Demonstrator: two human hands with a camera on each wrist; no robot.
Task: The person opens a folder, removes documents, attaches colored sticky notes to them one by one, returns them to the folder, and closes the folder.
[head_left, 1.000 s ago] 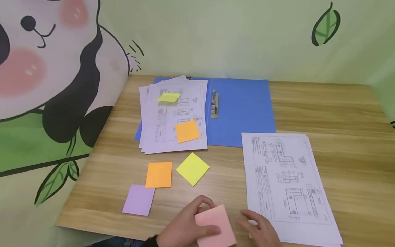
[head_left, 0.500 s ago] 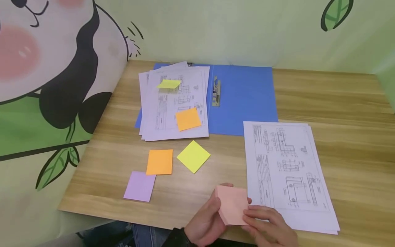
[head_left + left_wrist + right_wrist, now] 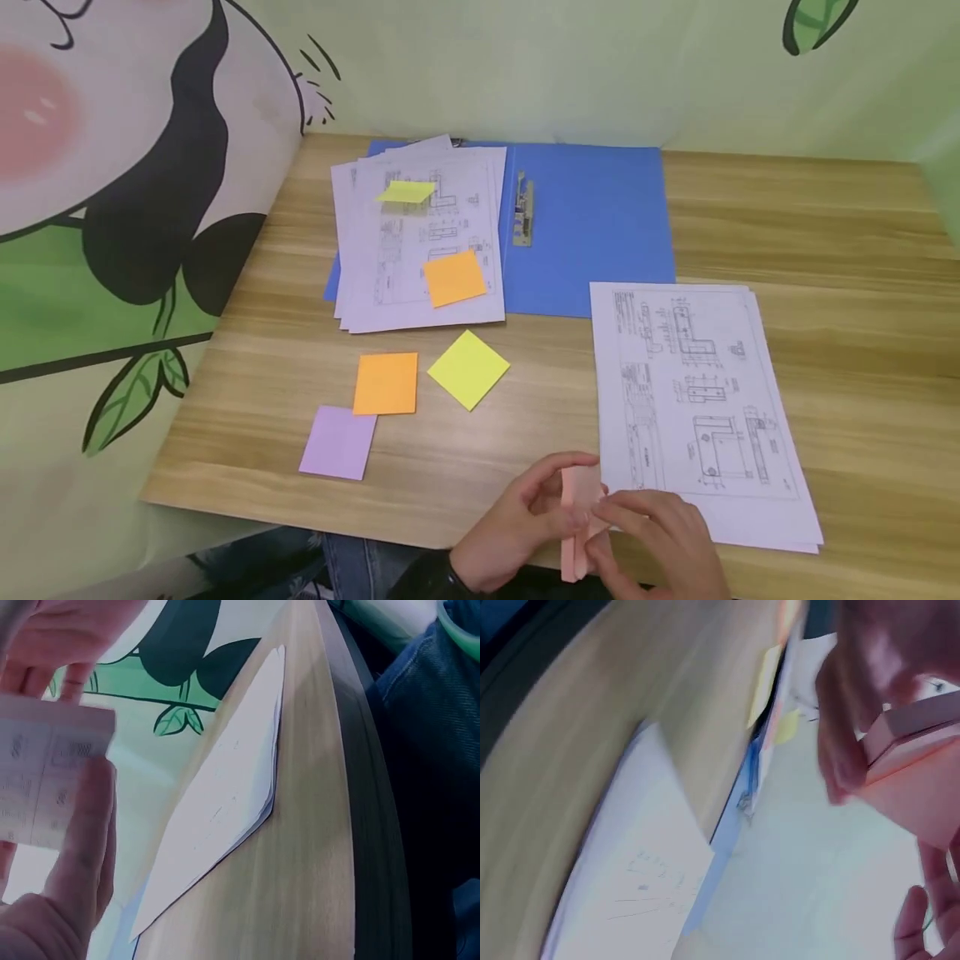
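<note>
We take the blue folder as our landmark; it lies open on the wooden table, toward the far edge. On its left half rests a stack of drawing sheets, which carries a yellow sticky note near its far end and an orange sticky note near its near end. Just off the folder's near right corner lies a second stack of drawings, reaching toward us.

On the near side of the folder's left half, three pads lie on the bare table: a yellow pad closest to the folder, an orange pad to its left, and a purple pad beyond that, touching the orange pad's corner.

Well to the near side of the folder, at the table's front edge and just beside the second stack's near left corner, both our hands hold the pink sticky pad. It is lifted and turned edge-on to the head camera. Our left hand grips it from the left with curled fingers; our right hand pinches it from the right.
</note>
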